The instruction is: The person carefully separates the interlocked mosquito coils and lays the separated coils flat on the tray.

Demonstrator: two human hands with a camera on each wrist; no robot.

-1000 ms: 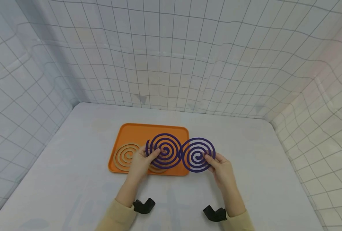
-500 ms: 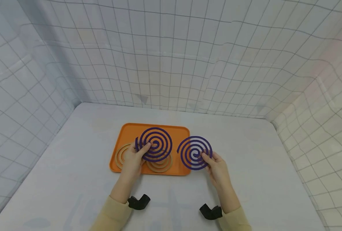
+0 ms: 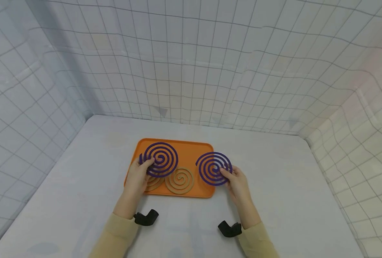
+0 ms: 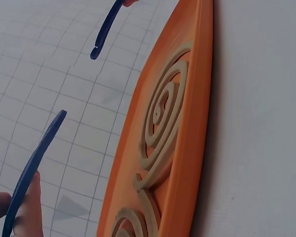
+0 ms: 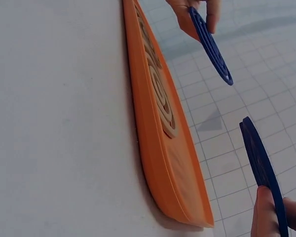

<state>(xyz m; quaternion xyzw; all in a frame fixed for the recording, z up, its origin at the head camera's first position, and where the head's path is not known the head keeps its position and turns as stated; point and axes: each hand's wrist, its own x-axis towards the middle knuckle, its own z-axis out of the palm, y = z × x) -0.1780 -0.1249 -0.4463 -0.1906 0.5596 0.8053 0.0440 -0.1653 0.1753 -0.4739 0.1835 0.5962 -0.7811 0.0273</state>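
Observation:
Two dark purple-blue mosquito coils are held up above the orange tray (image 3: 191,152), apart from each other. My left hand (image 3: 135,180) pinches the left purple coil (image 3: 160,157) by its near-left part, thumb on top. My right hand (image 3: 240,184) pinches the right purple coil (image 3: 215,169) at its right side, over the tray's right edge. Both coils appear edge-on in the wrist views, between thumb and fingers. On the tray lie two tan coils: one tan coil (image 3: 179,180) shows fully, while the other tan coil (image 3: 155,184) is partly hidden by my left hand and its coil.
The tray rests on a white-covered table (image 3: 274,186). White grid-patterned sheets (image 3: 191,71) rise at the back and sides. A black wrist mount (image 3: 146,218) sits at my left wrist, and another black mount (image 3: 230,229) at my right.
The two purple coils have come apart; earlier their edges met or overlapped. My left hand has moved left with its coil, uncovering the right tan coil. My right hand has shifted slightly left.

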